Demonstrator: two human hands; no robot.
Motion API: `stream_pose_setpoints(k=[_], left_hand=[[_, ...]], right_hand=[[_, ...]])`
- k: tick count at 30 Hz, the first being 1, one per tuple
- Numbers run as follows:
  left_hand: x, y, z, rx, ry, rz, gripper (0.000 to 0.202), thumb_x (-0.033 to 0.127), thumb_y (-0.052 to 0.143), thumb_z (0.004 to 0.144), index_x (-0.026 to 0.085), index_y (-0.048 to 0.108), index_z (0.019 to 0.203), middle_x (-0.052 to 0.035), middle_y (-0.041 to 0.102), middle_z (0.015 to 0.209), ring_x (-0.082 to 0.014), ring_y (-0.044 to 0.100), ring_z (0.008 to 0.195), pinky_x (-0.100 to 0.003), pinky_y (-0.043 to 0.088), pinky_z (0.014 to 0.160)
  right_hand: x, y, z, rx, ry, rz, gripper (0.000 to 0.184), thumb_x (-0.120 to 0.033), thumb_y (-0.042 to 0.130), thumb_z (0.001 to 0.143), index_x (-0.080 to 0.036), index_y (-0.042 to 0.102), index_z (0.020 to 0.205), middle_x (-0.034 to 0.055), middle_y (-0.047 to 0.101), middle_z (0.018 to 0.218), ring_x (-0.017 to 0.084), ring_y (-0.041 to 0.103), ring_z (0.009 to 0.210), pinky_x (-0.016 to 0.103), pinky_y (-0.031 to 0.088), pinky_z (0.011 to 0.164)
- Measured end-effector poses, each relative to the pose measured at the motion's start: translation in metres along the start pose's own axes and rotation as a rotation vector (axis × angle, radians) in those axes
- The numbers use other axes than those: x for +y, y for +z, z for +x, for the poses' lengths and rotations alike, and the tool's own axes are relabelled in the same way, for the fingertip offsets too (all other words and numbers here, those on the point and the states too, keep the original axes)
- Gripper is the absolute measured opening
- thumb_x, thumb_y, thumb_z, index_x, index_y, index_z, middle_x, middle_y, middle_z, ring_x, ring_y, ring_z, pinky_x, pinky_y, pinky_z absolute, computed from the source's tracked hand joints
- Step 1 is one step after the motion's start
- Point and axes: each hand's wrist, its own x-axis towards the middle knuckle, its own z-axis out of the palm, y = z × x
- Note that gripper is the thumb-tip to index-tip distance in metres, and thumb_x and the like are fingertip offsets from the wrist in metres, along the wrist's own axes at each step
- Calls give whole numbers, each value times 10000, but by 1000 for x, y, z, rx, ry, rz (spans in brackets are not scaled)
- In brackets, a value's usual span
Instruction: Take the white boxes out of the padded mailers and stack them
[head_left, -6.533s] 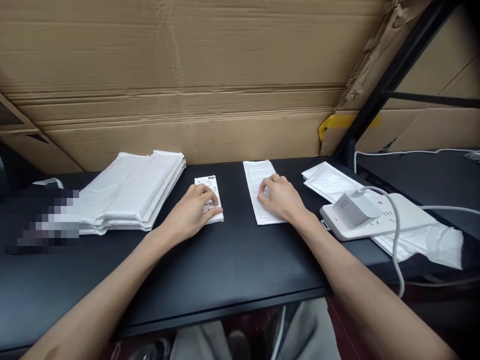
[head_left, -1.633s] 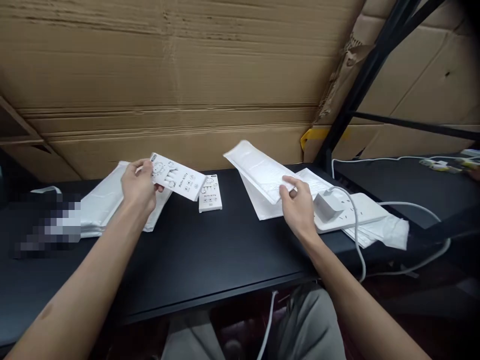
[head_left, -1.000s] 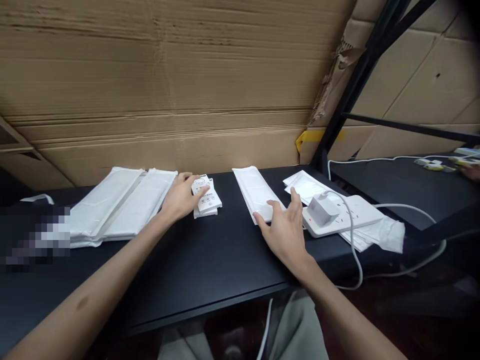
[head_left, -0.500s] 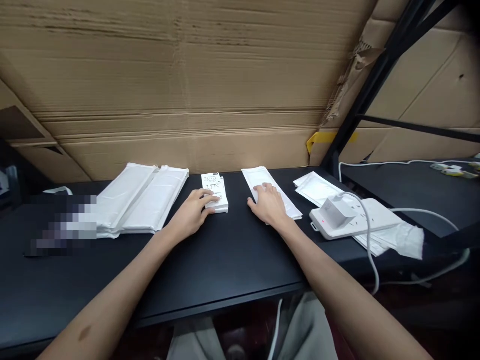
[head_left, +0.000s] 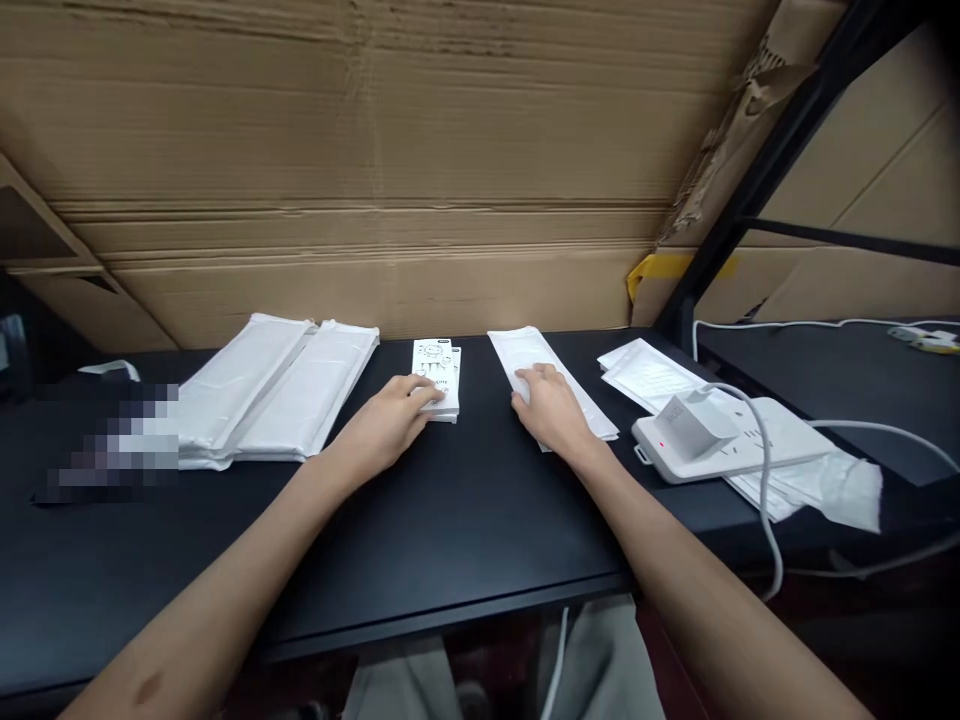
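My left hand [head_left: 390, 418] is at the left and near side of a short stack of small white boxes. Its fingers are closed on the top white box [head_left: 433, 352], which has black line drawings and sits slightly askew over the one below. To the right, my right hand [head_left: 553, 408] lies palm down with fingers loosely spread on a white padded envelope [head_left: 521, 346]. At least one more envelope edge shows beneath that one. The undersides of both hands are hidden.
Two piles of white padded mailers [head_left: 289, 390] lie at the left. A white power strip [head_left: 784, 435] with a plugged-in adapter [head_left: 697, 425] and cables rests on more envelopes [head_left: 649, 372] at the right. Cardboard [head_left: 375, 285] walls the back of the black table [head_left: 465, 530].
The top box has turned or slid slightly against the stack under my left hand. My right hand stays on the envelope. The view has shifted a little.
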Motion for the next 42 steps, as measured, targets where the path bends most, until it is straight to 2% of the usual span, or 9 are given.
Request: stream_pose_setpoints(k=[6, 16, 19, 22, 25, 28, 32, 37, 42], left_hand=[[7, -4, 1, 12, -35, 35, 319, 251, 446, 953, 202, 624, 1213, -103, 596, 1210, -266, 540, 1080, -440, 498, 932], [-3, 7, 0, 45, -39, -75, 327, 205, 401, 950, 214, 611, 1200, -101, 566, 1276, -253, 521, 1205, -446, 453, 1027], [-4, 9, 1, 48, -21, -79, 336, 166, 385, 940, 206, 596, 1198, -104, 554, 1282, -248, 521, 1202, -444, 453, 1027], [-3, 9, 1, 57, -5, -78, 355, 125, 373, 923, 205, 589, 1194, -103, 555, 1269, -245, 520, 1188, -445, 464, 1014], [-3, 9, 0, 64, 2, -99, 374, 101, 365, 907, 199, 588, 1192, -104, 555, 1269, -243, 520, 1178, -440, 482, 997], [-4, 8, -1, 81, -2, -133, 383, 93, 351, 893, 191, 604, 1163, -101, 568, 1255, -236, 529, 1165, -414, 513, 965], [-6, 7, 0, 109, -13, -144, 394, 91, 342, 880, 197, 634, 1122, -84, 598, 1237, -224, 551, 1144, -401, 530, 951], [-9, 5, 0, 90, -35, -145, 455, 66, 313, 867, 190, 650, 1146, -83, 617, 1257, -212, 554, 1181, -390, 529, 966], [-10, 3, 0, 65, -59, -105, 442, 86, 326, 890, 185, 640, 1184, -88, 607, 1295, -219, 542, 1224, -429, 464, 1048]], right_hand=[[2, 0, -1, -2, -10, 11, 461, -282, 469, 922, -112, 548, 1343, 215, 485, 1384, 313, 470, 1297, 415, 384, 1060], [7, 2, -2, 11, -41, 34, 449, -257, 472, 917, -116, 560, 1334, 204, 497, 1390, 311, 482, 1292, 418, 399, 1062], [2, 0, -2, 103, -75, 24, 420, -258, 472, 921, -108, 583, 1298, 200, 500, 1391, 318, 471, 1299, 437, 398, 1061], [-16, -2, -2, 195, -196, 74, 404, -278, 409, 961, -120, 572, 1296, 166, 544, 1360, 283, 480, 1291, 422, 374, 1081], [-41, -1, -2, 28, -272, 234, 478, -422, 387, 983, -134, 508, 1345, 144, 663, 1199, 252, 594, 1156, 379, 445, 987], [-59, 2, -1, -69, -292, 326, 549, -516, 380, 973, -144, 464, 1368, 145, 671, 1193, 253, 610, 1140, 361, 451, 950], [-65, 5, 4, -104, -294, 395, 539, -504, 370, 981, -161, 425, 1393, 138, 645, 1244, 251, 582, 1187, 358, 441, 960], [-62, 10, 8, -128, -349, 431, 518, -447, 379, 985, -170, 388, 1423, 137, 602, 1306, 256, 548, 1224, 398, 435, 989], [-59, 16, 7, -116, -423, 370, 561, -395, 463, 955, -146, 363, 1447, 144, 547, 1379, 275, 491, 1286, 413, 407, 1043]])
